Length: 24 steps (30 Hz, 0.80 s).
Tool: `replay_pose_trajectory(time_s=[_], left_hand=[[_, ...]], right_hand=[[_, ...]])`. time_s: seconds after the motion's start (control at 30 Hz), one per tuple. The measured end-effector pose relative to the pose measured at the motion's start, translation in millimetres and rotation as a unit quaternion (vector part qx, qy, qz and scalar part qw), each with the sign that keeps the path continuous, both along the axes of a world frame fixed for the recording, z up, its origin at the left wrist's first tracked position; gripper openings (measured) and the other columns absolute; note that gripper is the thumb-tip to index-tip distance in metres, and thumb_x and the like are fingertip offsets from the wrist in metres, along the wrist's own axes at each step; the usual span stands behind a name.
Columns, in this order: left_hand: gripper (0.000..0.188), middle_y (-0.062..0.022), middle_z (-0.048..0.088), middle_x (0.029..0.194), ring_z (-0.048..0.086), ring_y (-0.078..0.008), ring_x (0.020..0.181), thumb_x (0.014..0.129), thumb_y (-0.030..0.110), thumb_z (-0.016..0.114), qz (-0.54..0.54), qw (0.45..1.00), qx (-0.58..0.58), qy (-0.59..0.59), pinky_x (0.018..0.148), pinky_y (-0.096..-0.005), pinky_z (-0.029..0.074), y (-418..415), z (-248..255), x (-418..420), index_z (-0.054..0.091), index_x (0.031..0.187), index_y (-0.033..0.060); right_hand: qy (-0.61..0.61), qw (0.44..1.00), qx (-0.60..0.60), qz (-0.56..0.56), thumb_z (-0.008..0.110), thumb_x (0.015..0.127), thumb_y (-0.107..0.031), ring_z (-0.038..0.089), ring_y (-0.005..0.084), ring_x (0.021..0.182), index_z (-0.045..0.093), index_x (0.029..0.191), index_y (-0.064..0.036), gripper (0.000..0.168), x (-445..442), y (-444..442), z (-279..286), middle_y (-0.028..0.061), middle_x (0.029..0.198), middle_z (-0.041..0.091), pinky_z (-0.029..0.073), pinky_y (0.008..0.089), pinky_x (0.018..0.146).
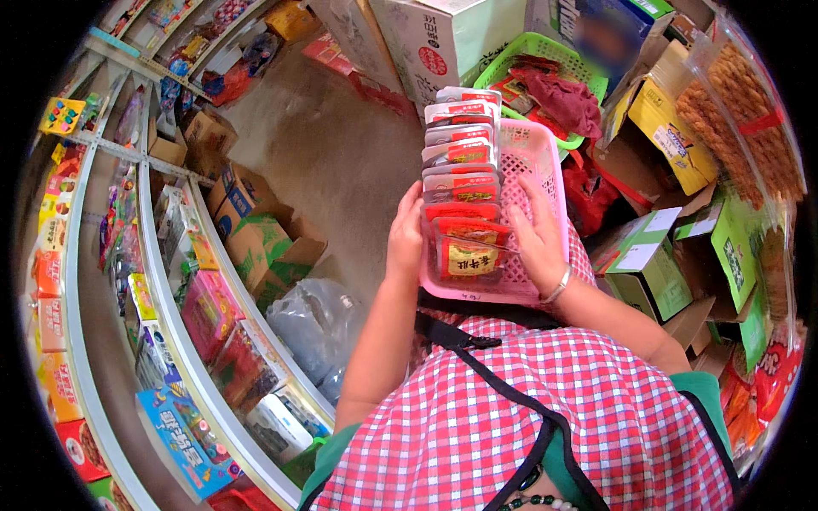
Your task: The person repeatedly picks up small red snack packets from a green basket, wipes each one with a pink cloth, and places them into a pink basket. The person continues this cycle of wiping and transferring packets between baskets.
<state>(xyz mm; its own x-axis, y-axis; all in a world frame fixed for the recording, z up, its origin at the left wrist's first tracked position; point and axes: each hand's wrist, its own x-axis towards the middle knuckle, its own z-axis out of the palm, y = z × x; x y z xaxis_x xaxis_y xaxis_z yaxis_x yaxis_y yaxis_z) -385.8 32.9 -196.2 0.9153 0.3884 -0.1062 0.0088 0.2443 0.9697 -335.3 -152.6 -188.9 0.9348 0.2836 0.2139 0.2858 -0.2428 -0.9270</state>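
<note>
A pink plastic basket (533,137) rests in front of me at my lap. Along its left half stands a row of flat, sealed snack packets (461,175), red and silvery, with printed writing. The nearest packet (470,259) leans back and shows a yellow label. My left hand (406,236) lies flat along the row's left side, at the basket's edge. From the other side my right hand (540,239), with a bracelet on its wrist, reaches into the basket and presses its fingers to the packets' right edges. The row is held between both palms.
Shelves of packaged snacks (185,441) curve along the left. Open cardboard boxes (271,255) and a clear plastic bag (316,319) sit beside them. A green basket (530,48) with packets and a dark red cloth (562,99) stands beyond. More cartons (645,262) crowd the right.
</note>
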Motion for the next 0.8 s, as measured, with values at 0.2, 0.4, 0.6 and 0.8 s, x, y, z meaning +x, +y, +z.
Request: replay_pose_trajectory(time_s=[0.2, 0.4, 0.6, 0.8], left_hand=[[0.034, -0.0093, 0.055, 0.113, 0.052, -0.0141, 0.102, 0.094, 0.015, 0.039, -0.005, 0.999, 0.034, 0.02, 0.087, -0.0259, 0.041, -3.3, -6.9, -6.0, 0.045, 0.121, -0.004], [0.032, -0.0075, 0.057, 0.109, 0.055, -0.0127, 0.095, 0.093, 0.011, 0.039, -0.031, 0.998, -0.027, -0.051, 0.082, -0.0241, 0.043, -1.2, -28.7, 0.2, 0.045, 0.121, -0.0039], [0.031, -0.0093, 0.057, 0.109, 0.056, -0.0149, 0.096, 0.093, 0.01, 0.04, -0.044, 0.997, -0.07, 0.0, 0.083, -0.0258, 0.044, -7.0, -27.1, 9.1, 0.045, 0.121, -0.0044], [0.03, -0.0066, 0.059, 0.104, 0.056, -0.0122, 0.094, 0.093, 0.014, 0.044, -0.064, 0.996, -0.057, -0.02, 0.082, -0.0252, 0.044, -13.0, -19.7, 12.6, 0.048, 0.118, -0.002]], right_hand=[[-0.231, 0.942, -0.231, -0.078, 0.055, 0.075, -0.004, 0.034, 0.0388, 0.124, 0.035, 0.132, -0.002, 0.06, 14.1, -56.0, 21.2, 0.0248, 0.135, 0.032, 0.028, 0.0414, 0.103], [0.043, 0.992, -0.113, -0.04, 0.047, 0.081, -0.009, 0.056, 0.0405, 0.096, 0.029, 0.133, 0.004, 0.056, 17.9, -72.1, -26.7, 0.0303, 0.108, 0.053, 0.044, 0.0408, 0.084], [-0.006, 0.986, -0.154, -0.067, 0.046, 0.08, -0.013, 0.058, 0.0428, 0.085, 0.031, 0.132, 0.001, 0.055, 17.5, -84.4, -30.7, 0.0307, 0.095, 0.057, 0.046, 0.0472, 0.074], [0.061, 0.982, -0.17, -0.059, 0.05, 0.083, -0.02, 0.057, 0.0406, 0.09, 0.037, 0.127, -0.001, 0.05, 22.6, -88.3, -23.6, 0.028, 0.102, 0.057, 0.046, 0.0458, 0.078]])
